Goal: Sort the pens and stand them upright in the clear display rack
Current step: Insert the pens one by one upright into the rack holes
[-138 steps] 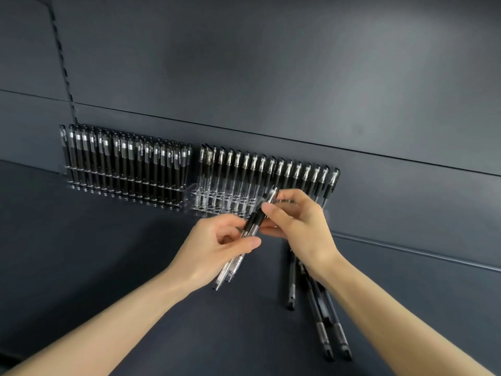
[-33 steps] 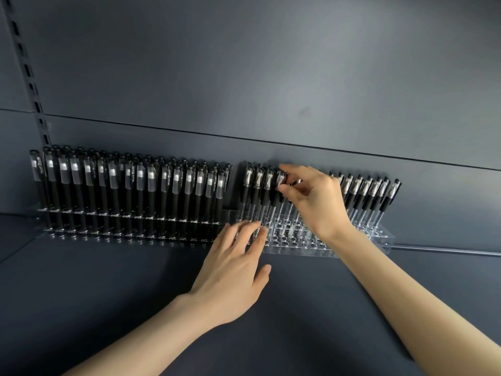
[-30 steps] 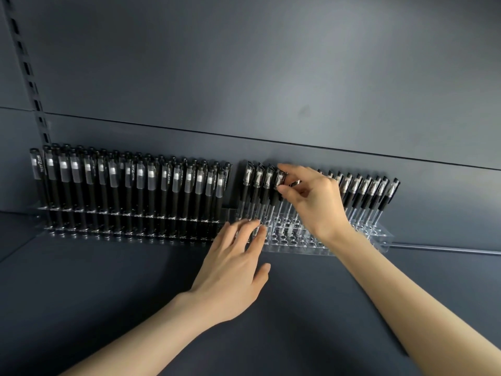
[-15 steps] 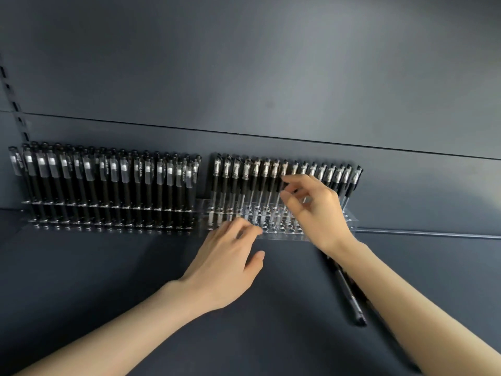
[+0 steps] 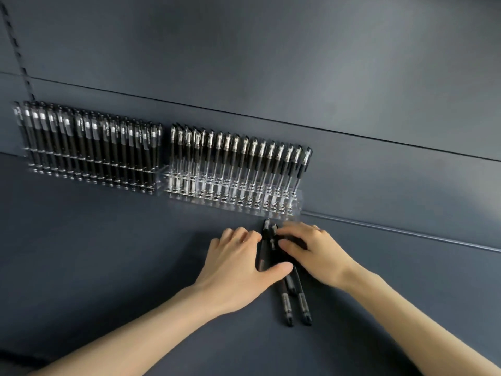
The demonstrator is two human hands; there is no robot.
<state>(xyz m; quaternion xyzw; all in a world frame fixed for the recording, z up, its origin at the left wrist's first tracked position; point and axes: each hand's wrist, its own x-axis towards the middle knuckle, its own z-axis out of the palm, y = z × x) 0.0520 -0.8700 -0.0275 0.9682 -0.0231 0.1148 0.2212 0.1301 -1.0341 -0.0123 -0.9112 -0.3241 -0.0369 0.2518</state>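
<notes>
Item: loose pens (image 5: pixel 295 299), lying flat in small bunch on shelf (image 5: pixel 108 267), toward its back edge, just in front of clear display rack (image 5: pixel 235 198) right end (front holes standing empty).
Step in hand, judged: gathering next pens.
Doing it well: lifting one or two only, caps up, tips aiming at free holes.
Right hand (image 5: pixel 317 253): grip narrow, thumb and forefinger pinching cap ends.
Left hand (image 5: pixel 238 267): thumb pressing barrel, fingers curling beside; holding or only steadying, cannot tell.

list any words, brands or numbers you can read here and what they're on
No text here is legible.
White print on the clips of the pens in the left rack: too blurred to read.
Faint print on the barrels of the loose pens: too small to read.
</notes>
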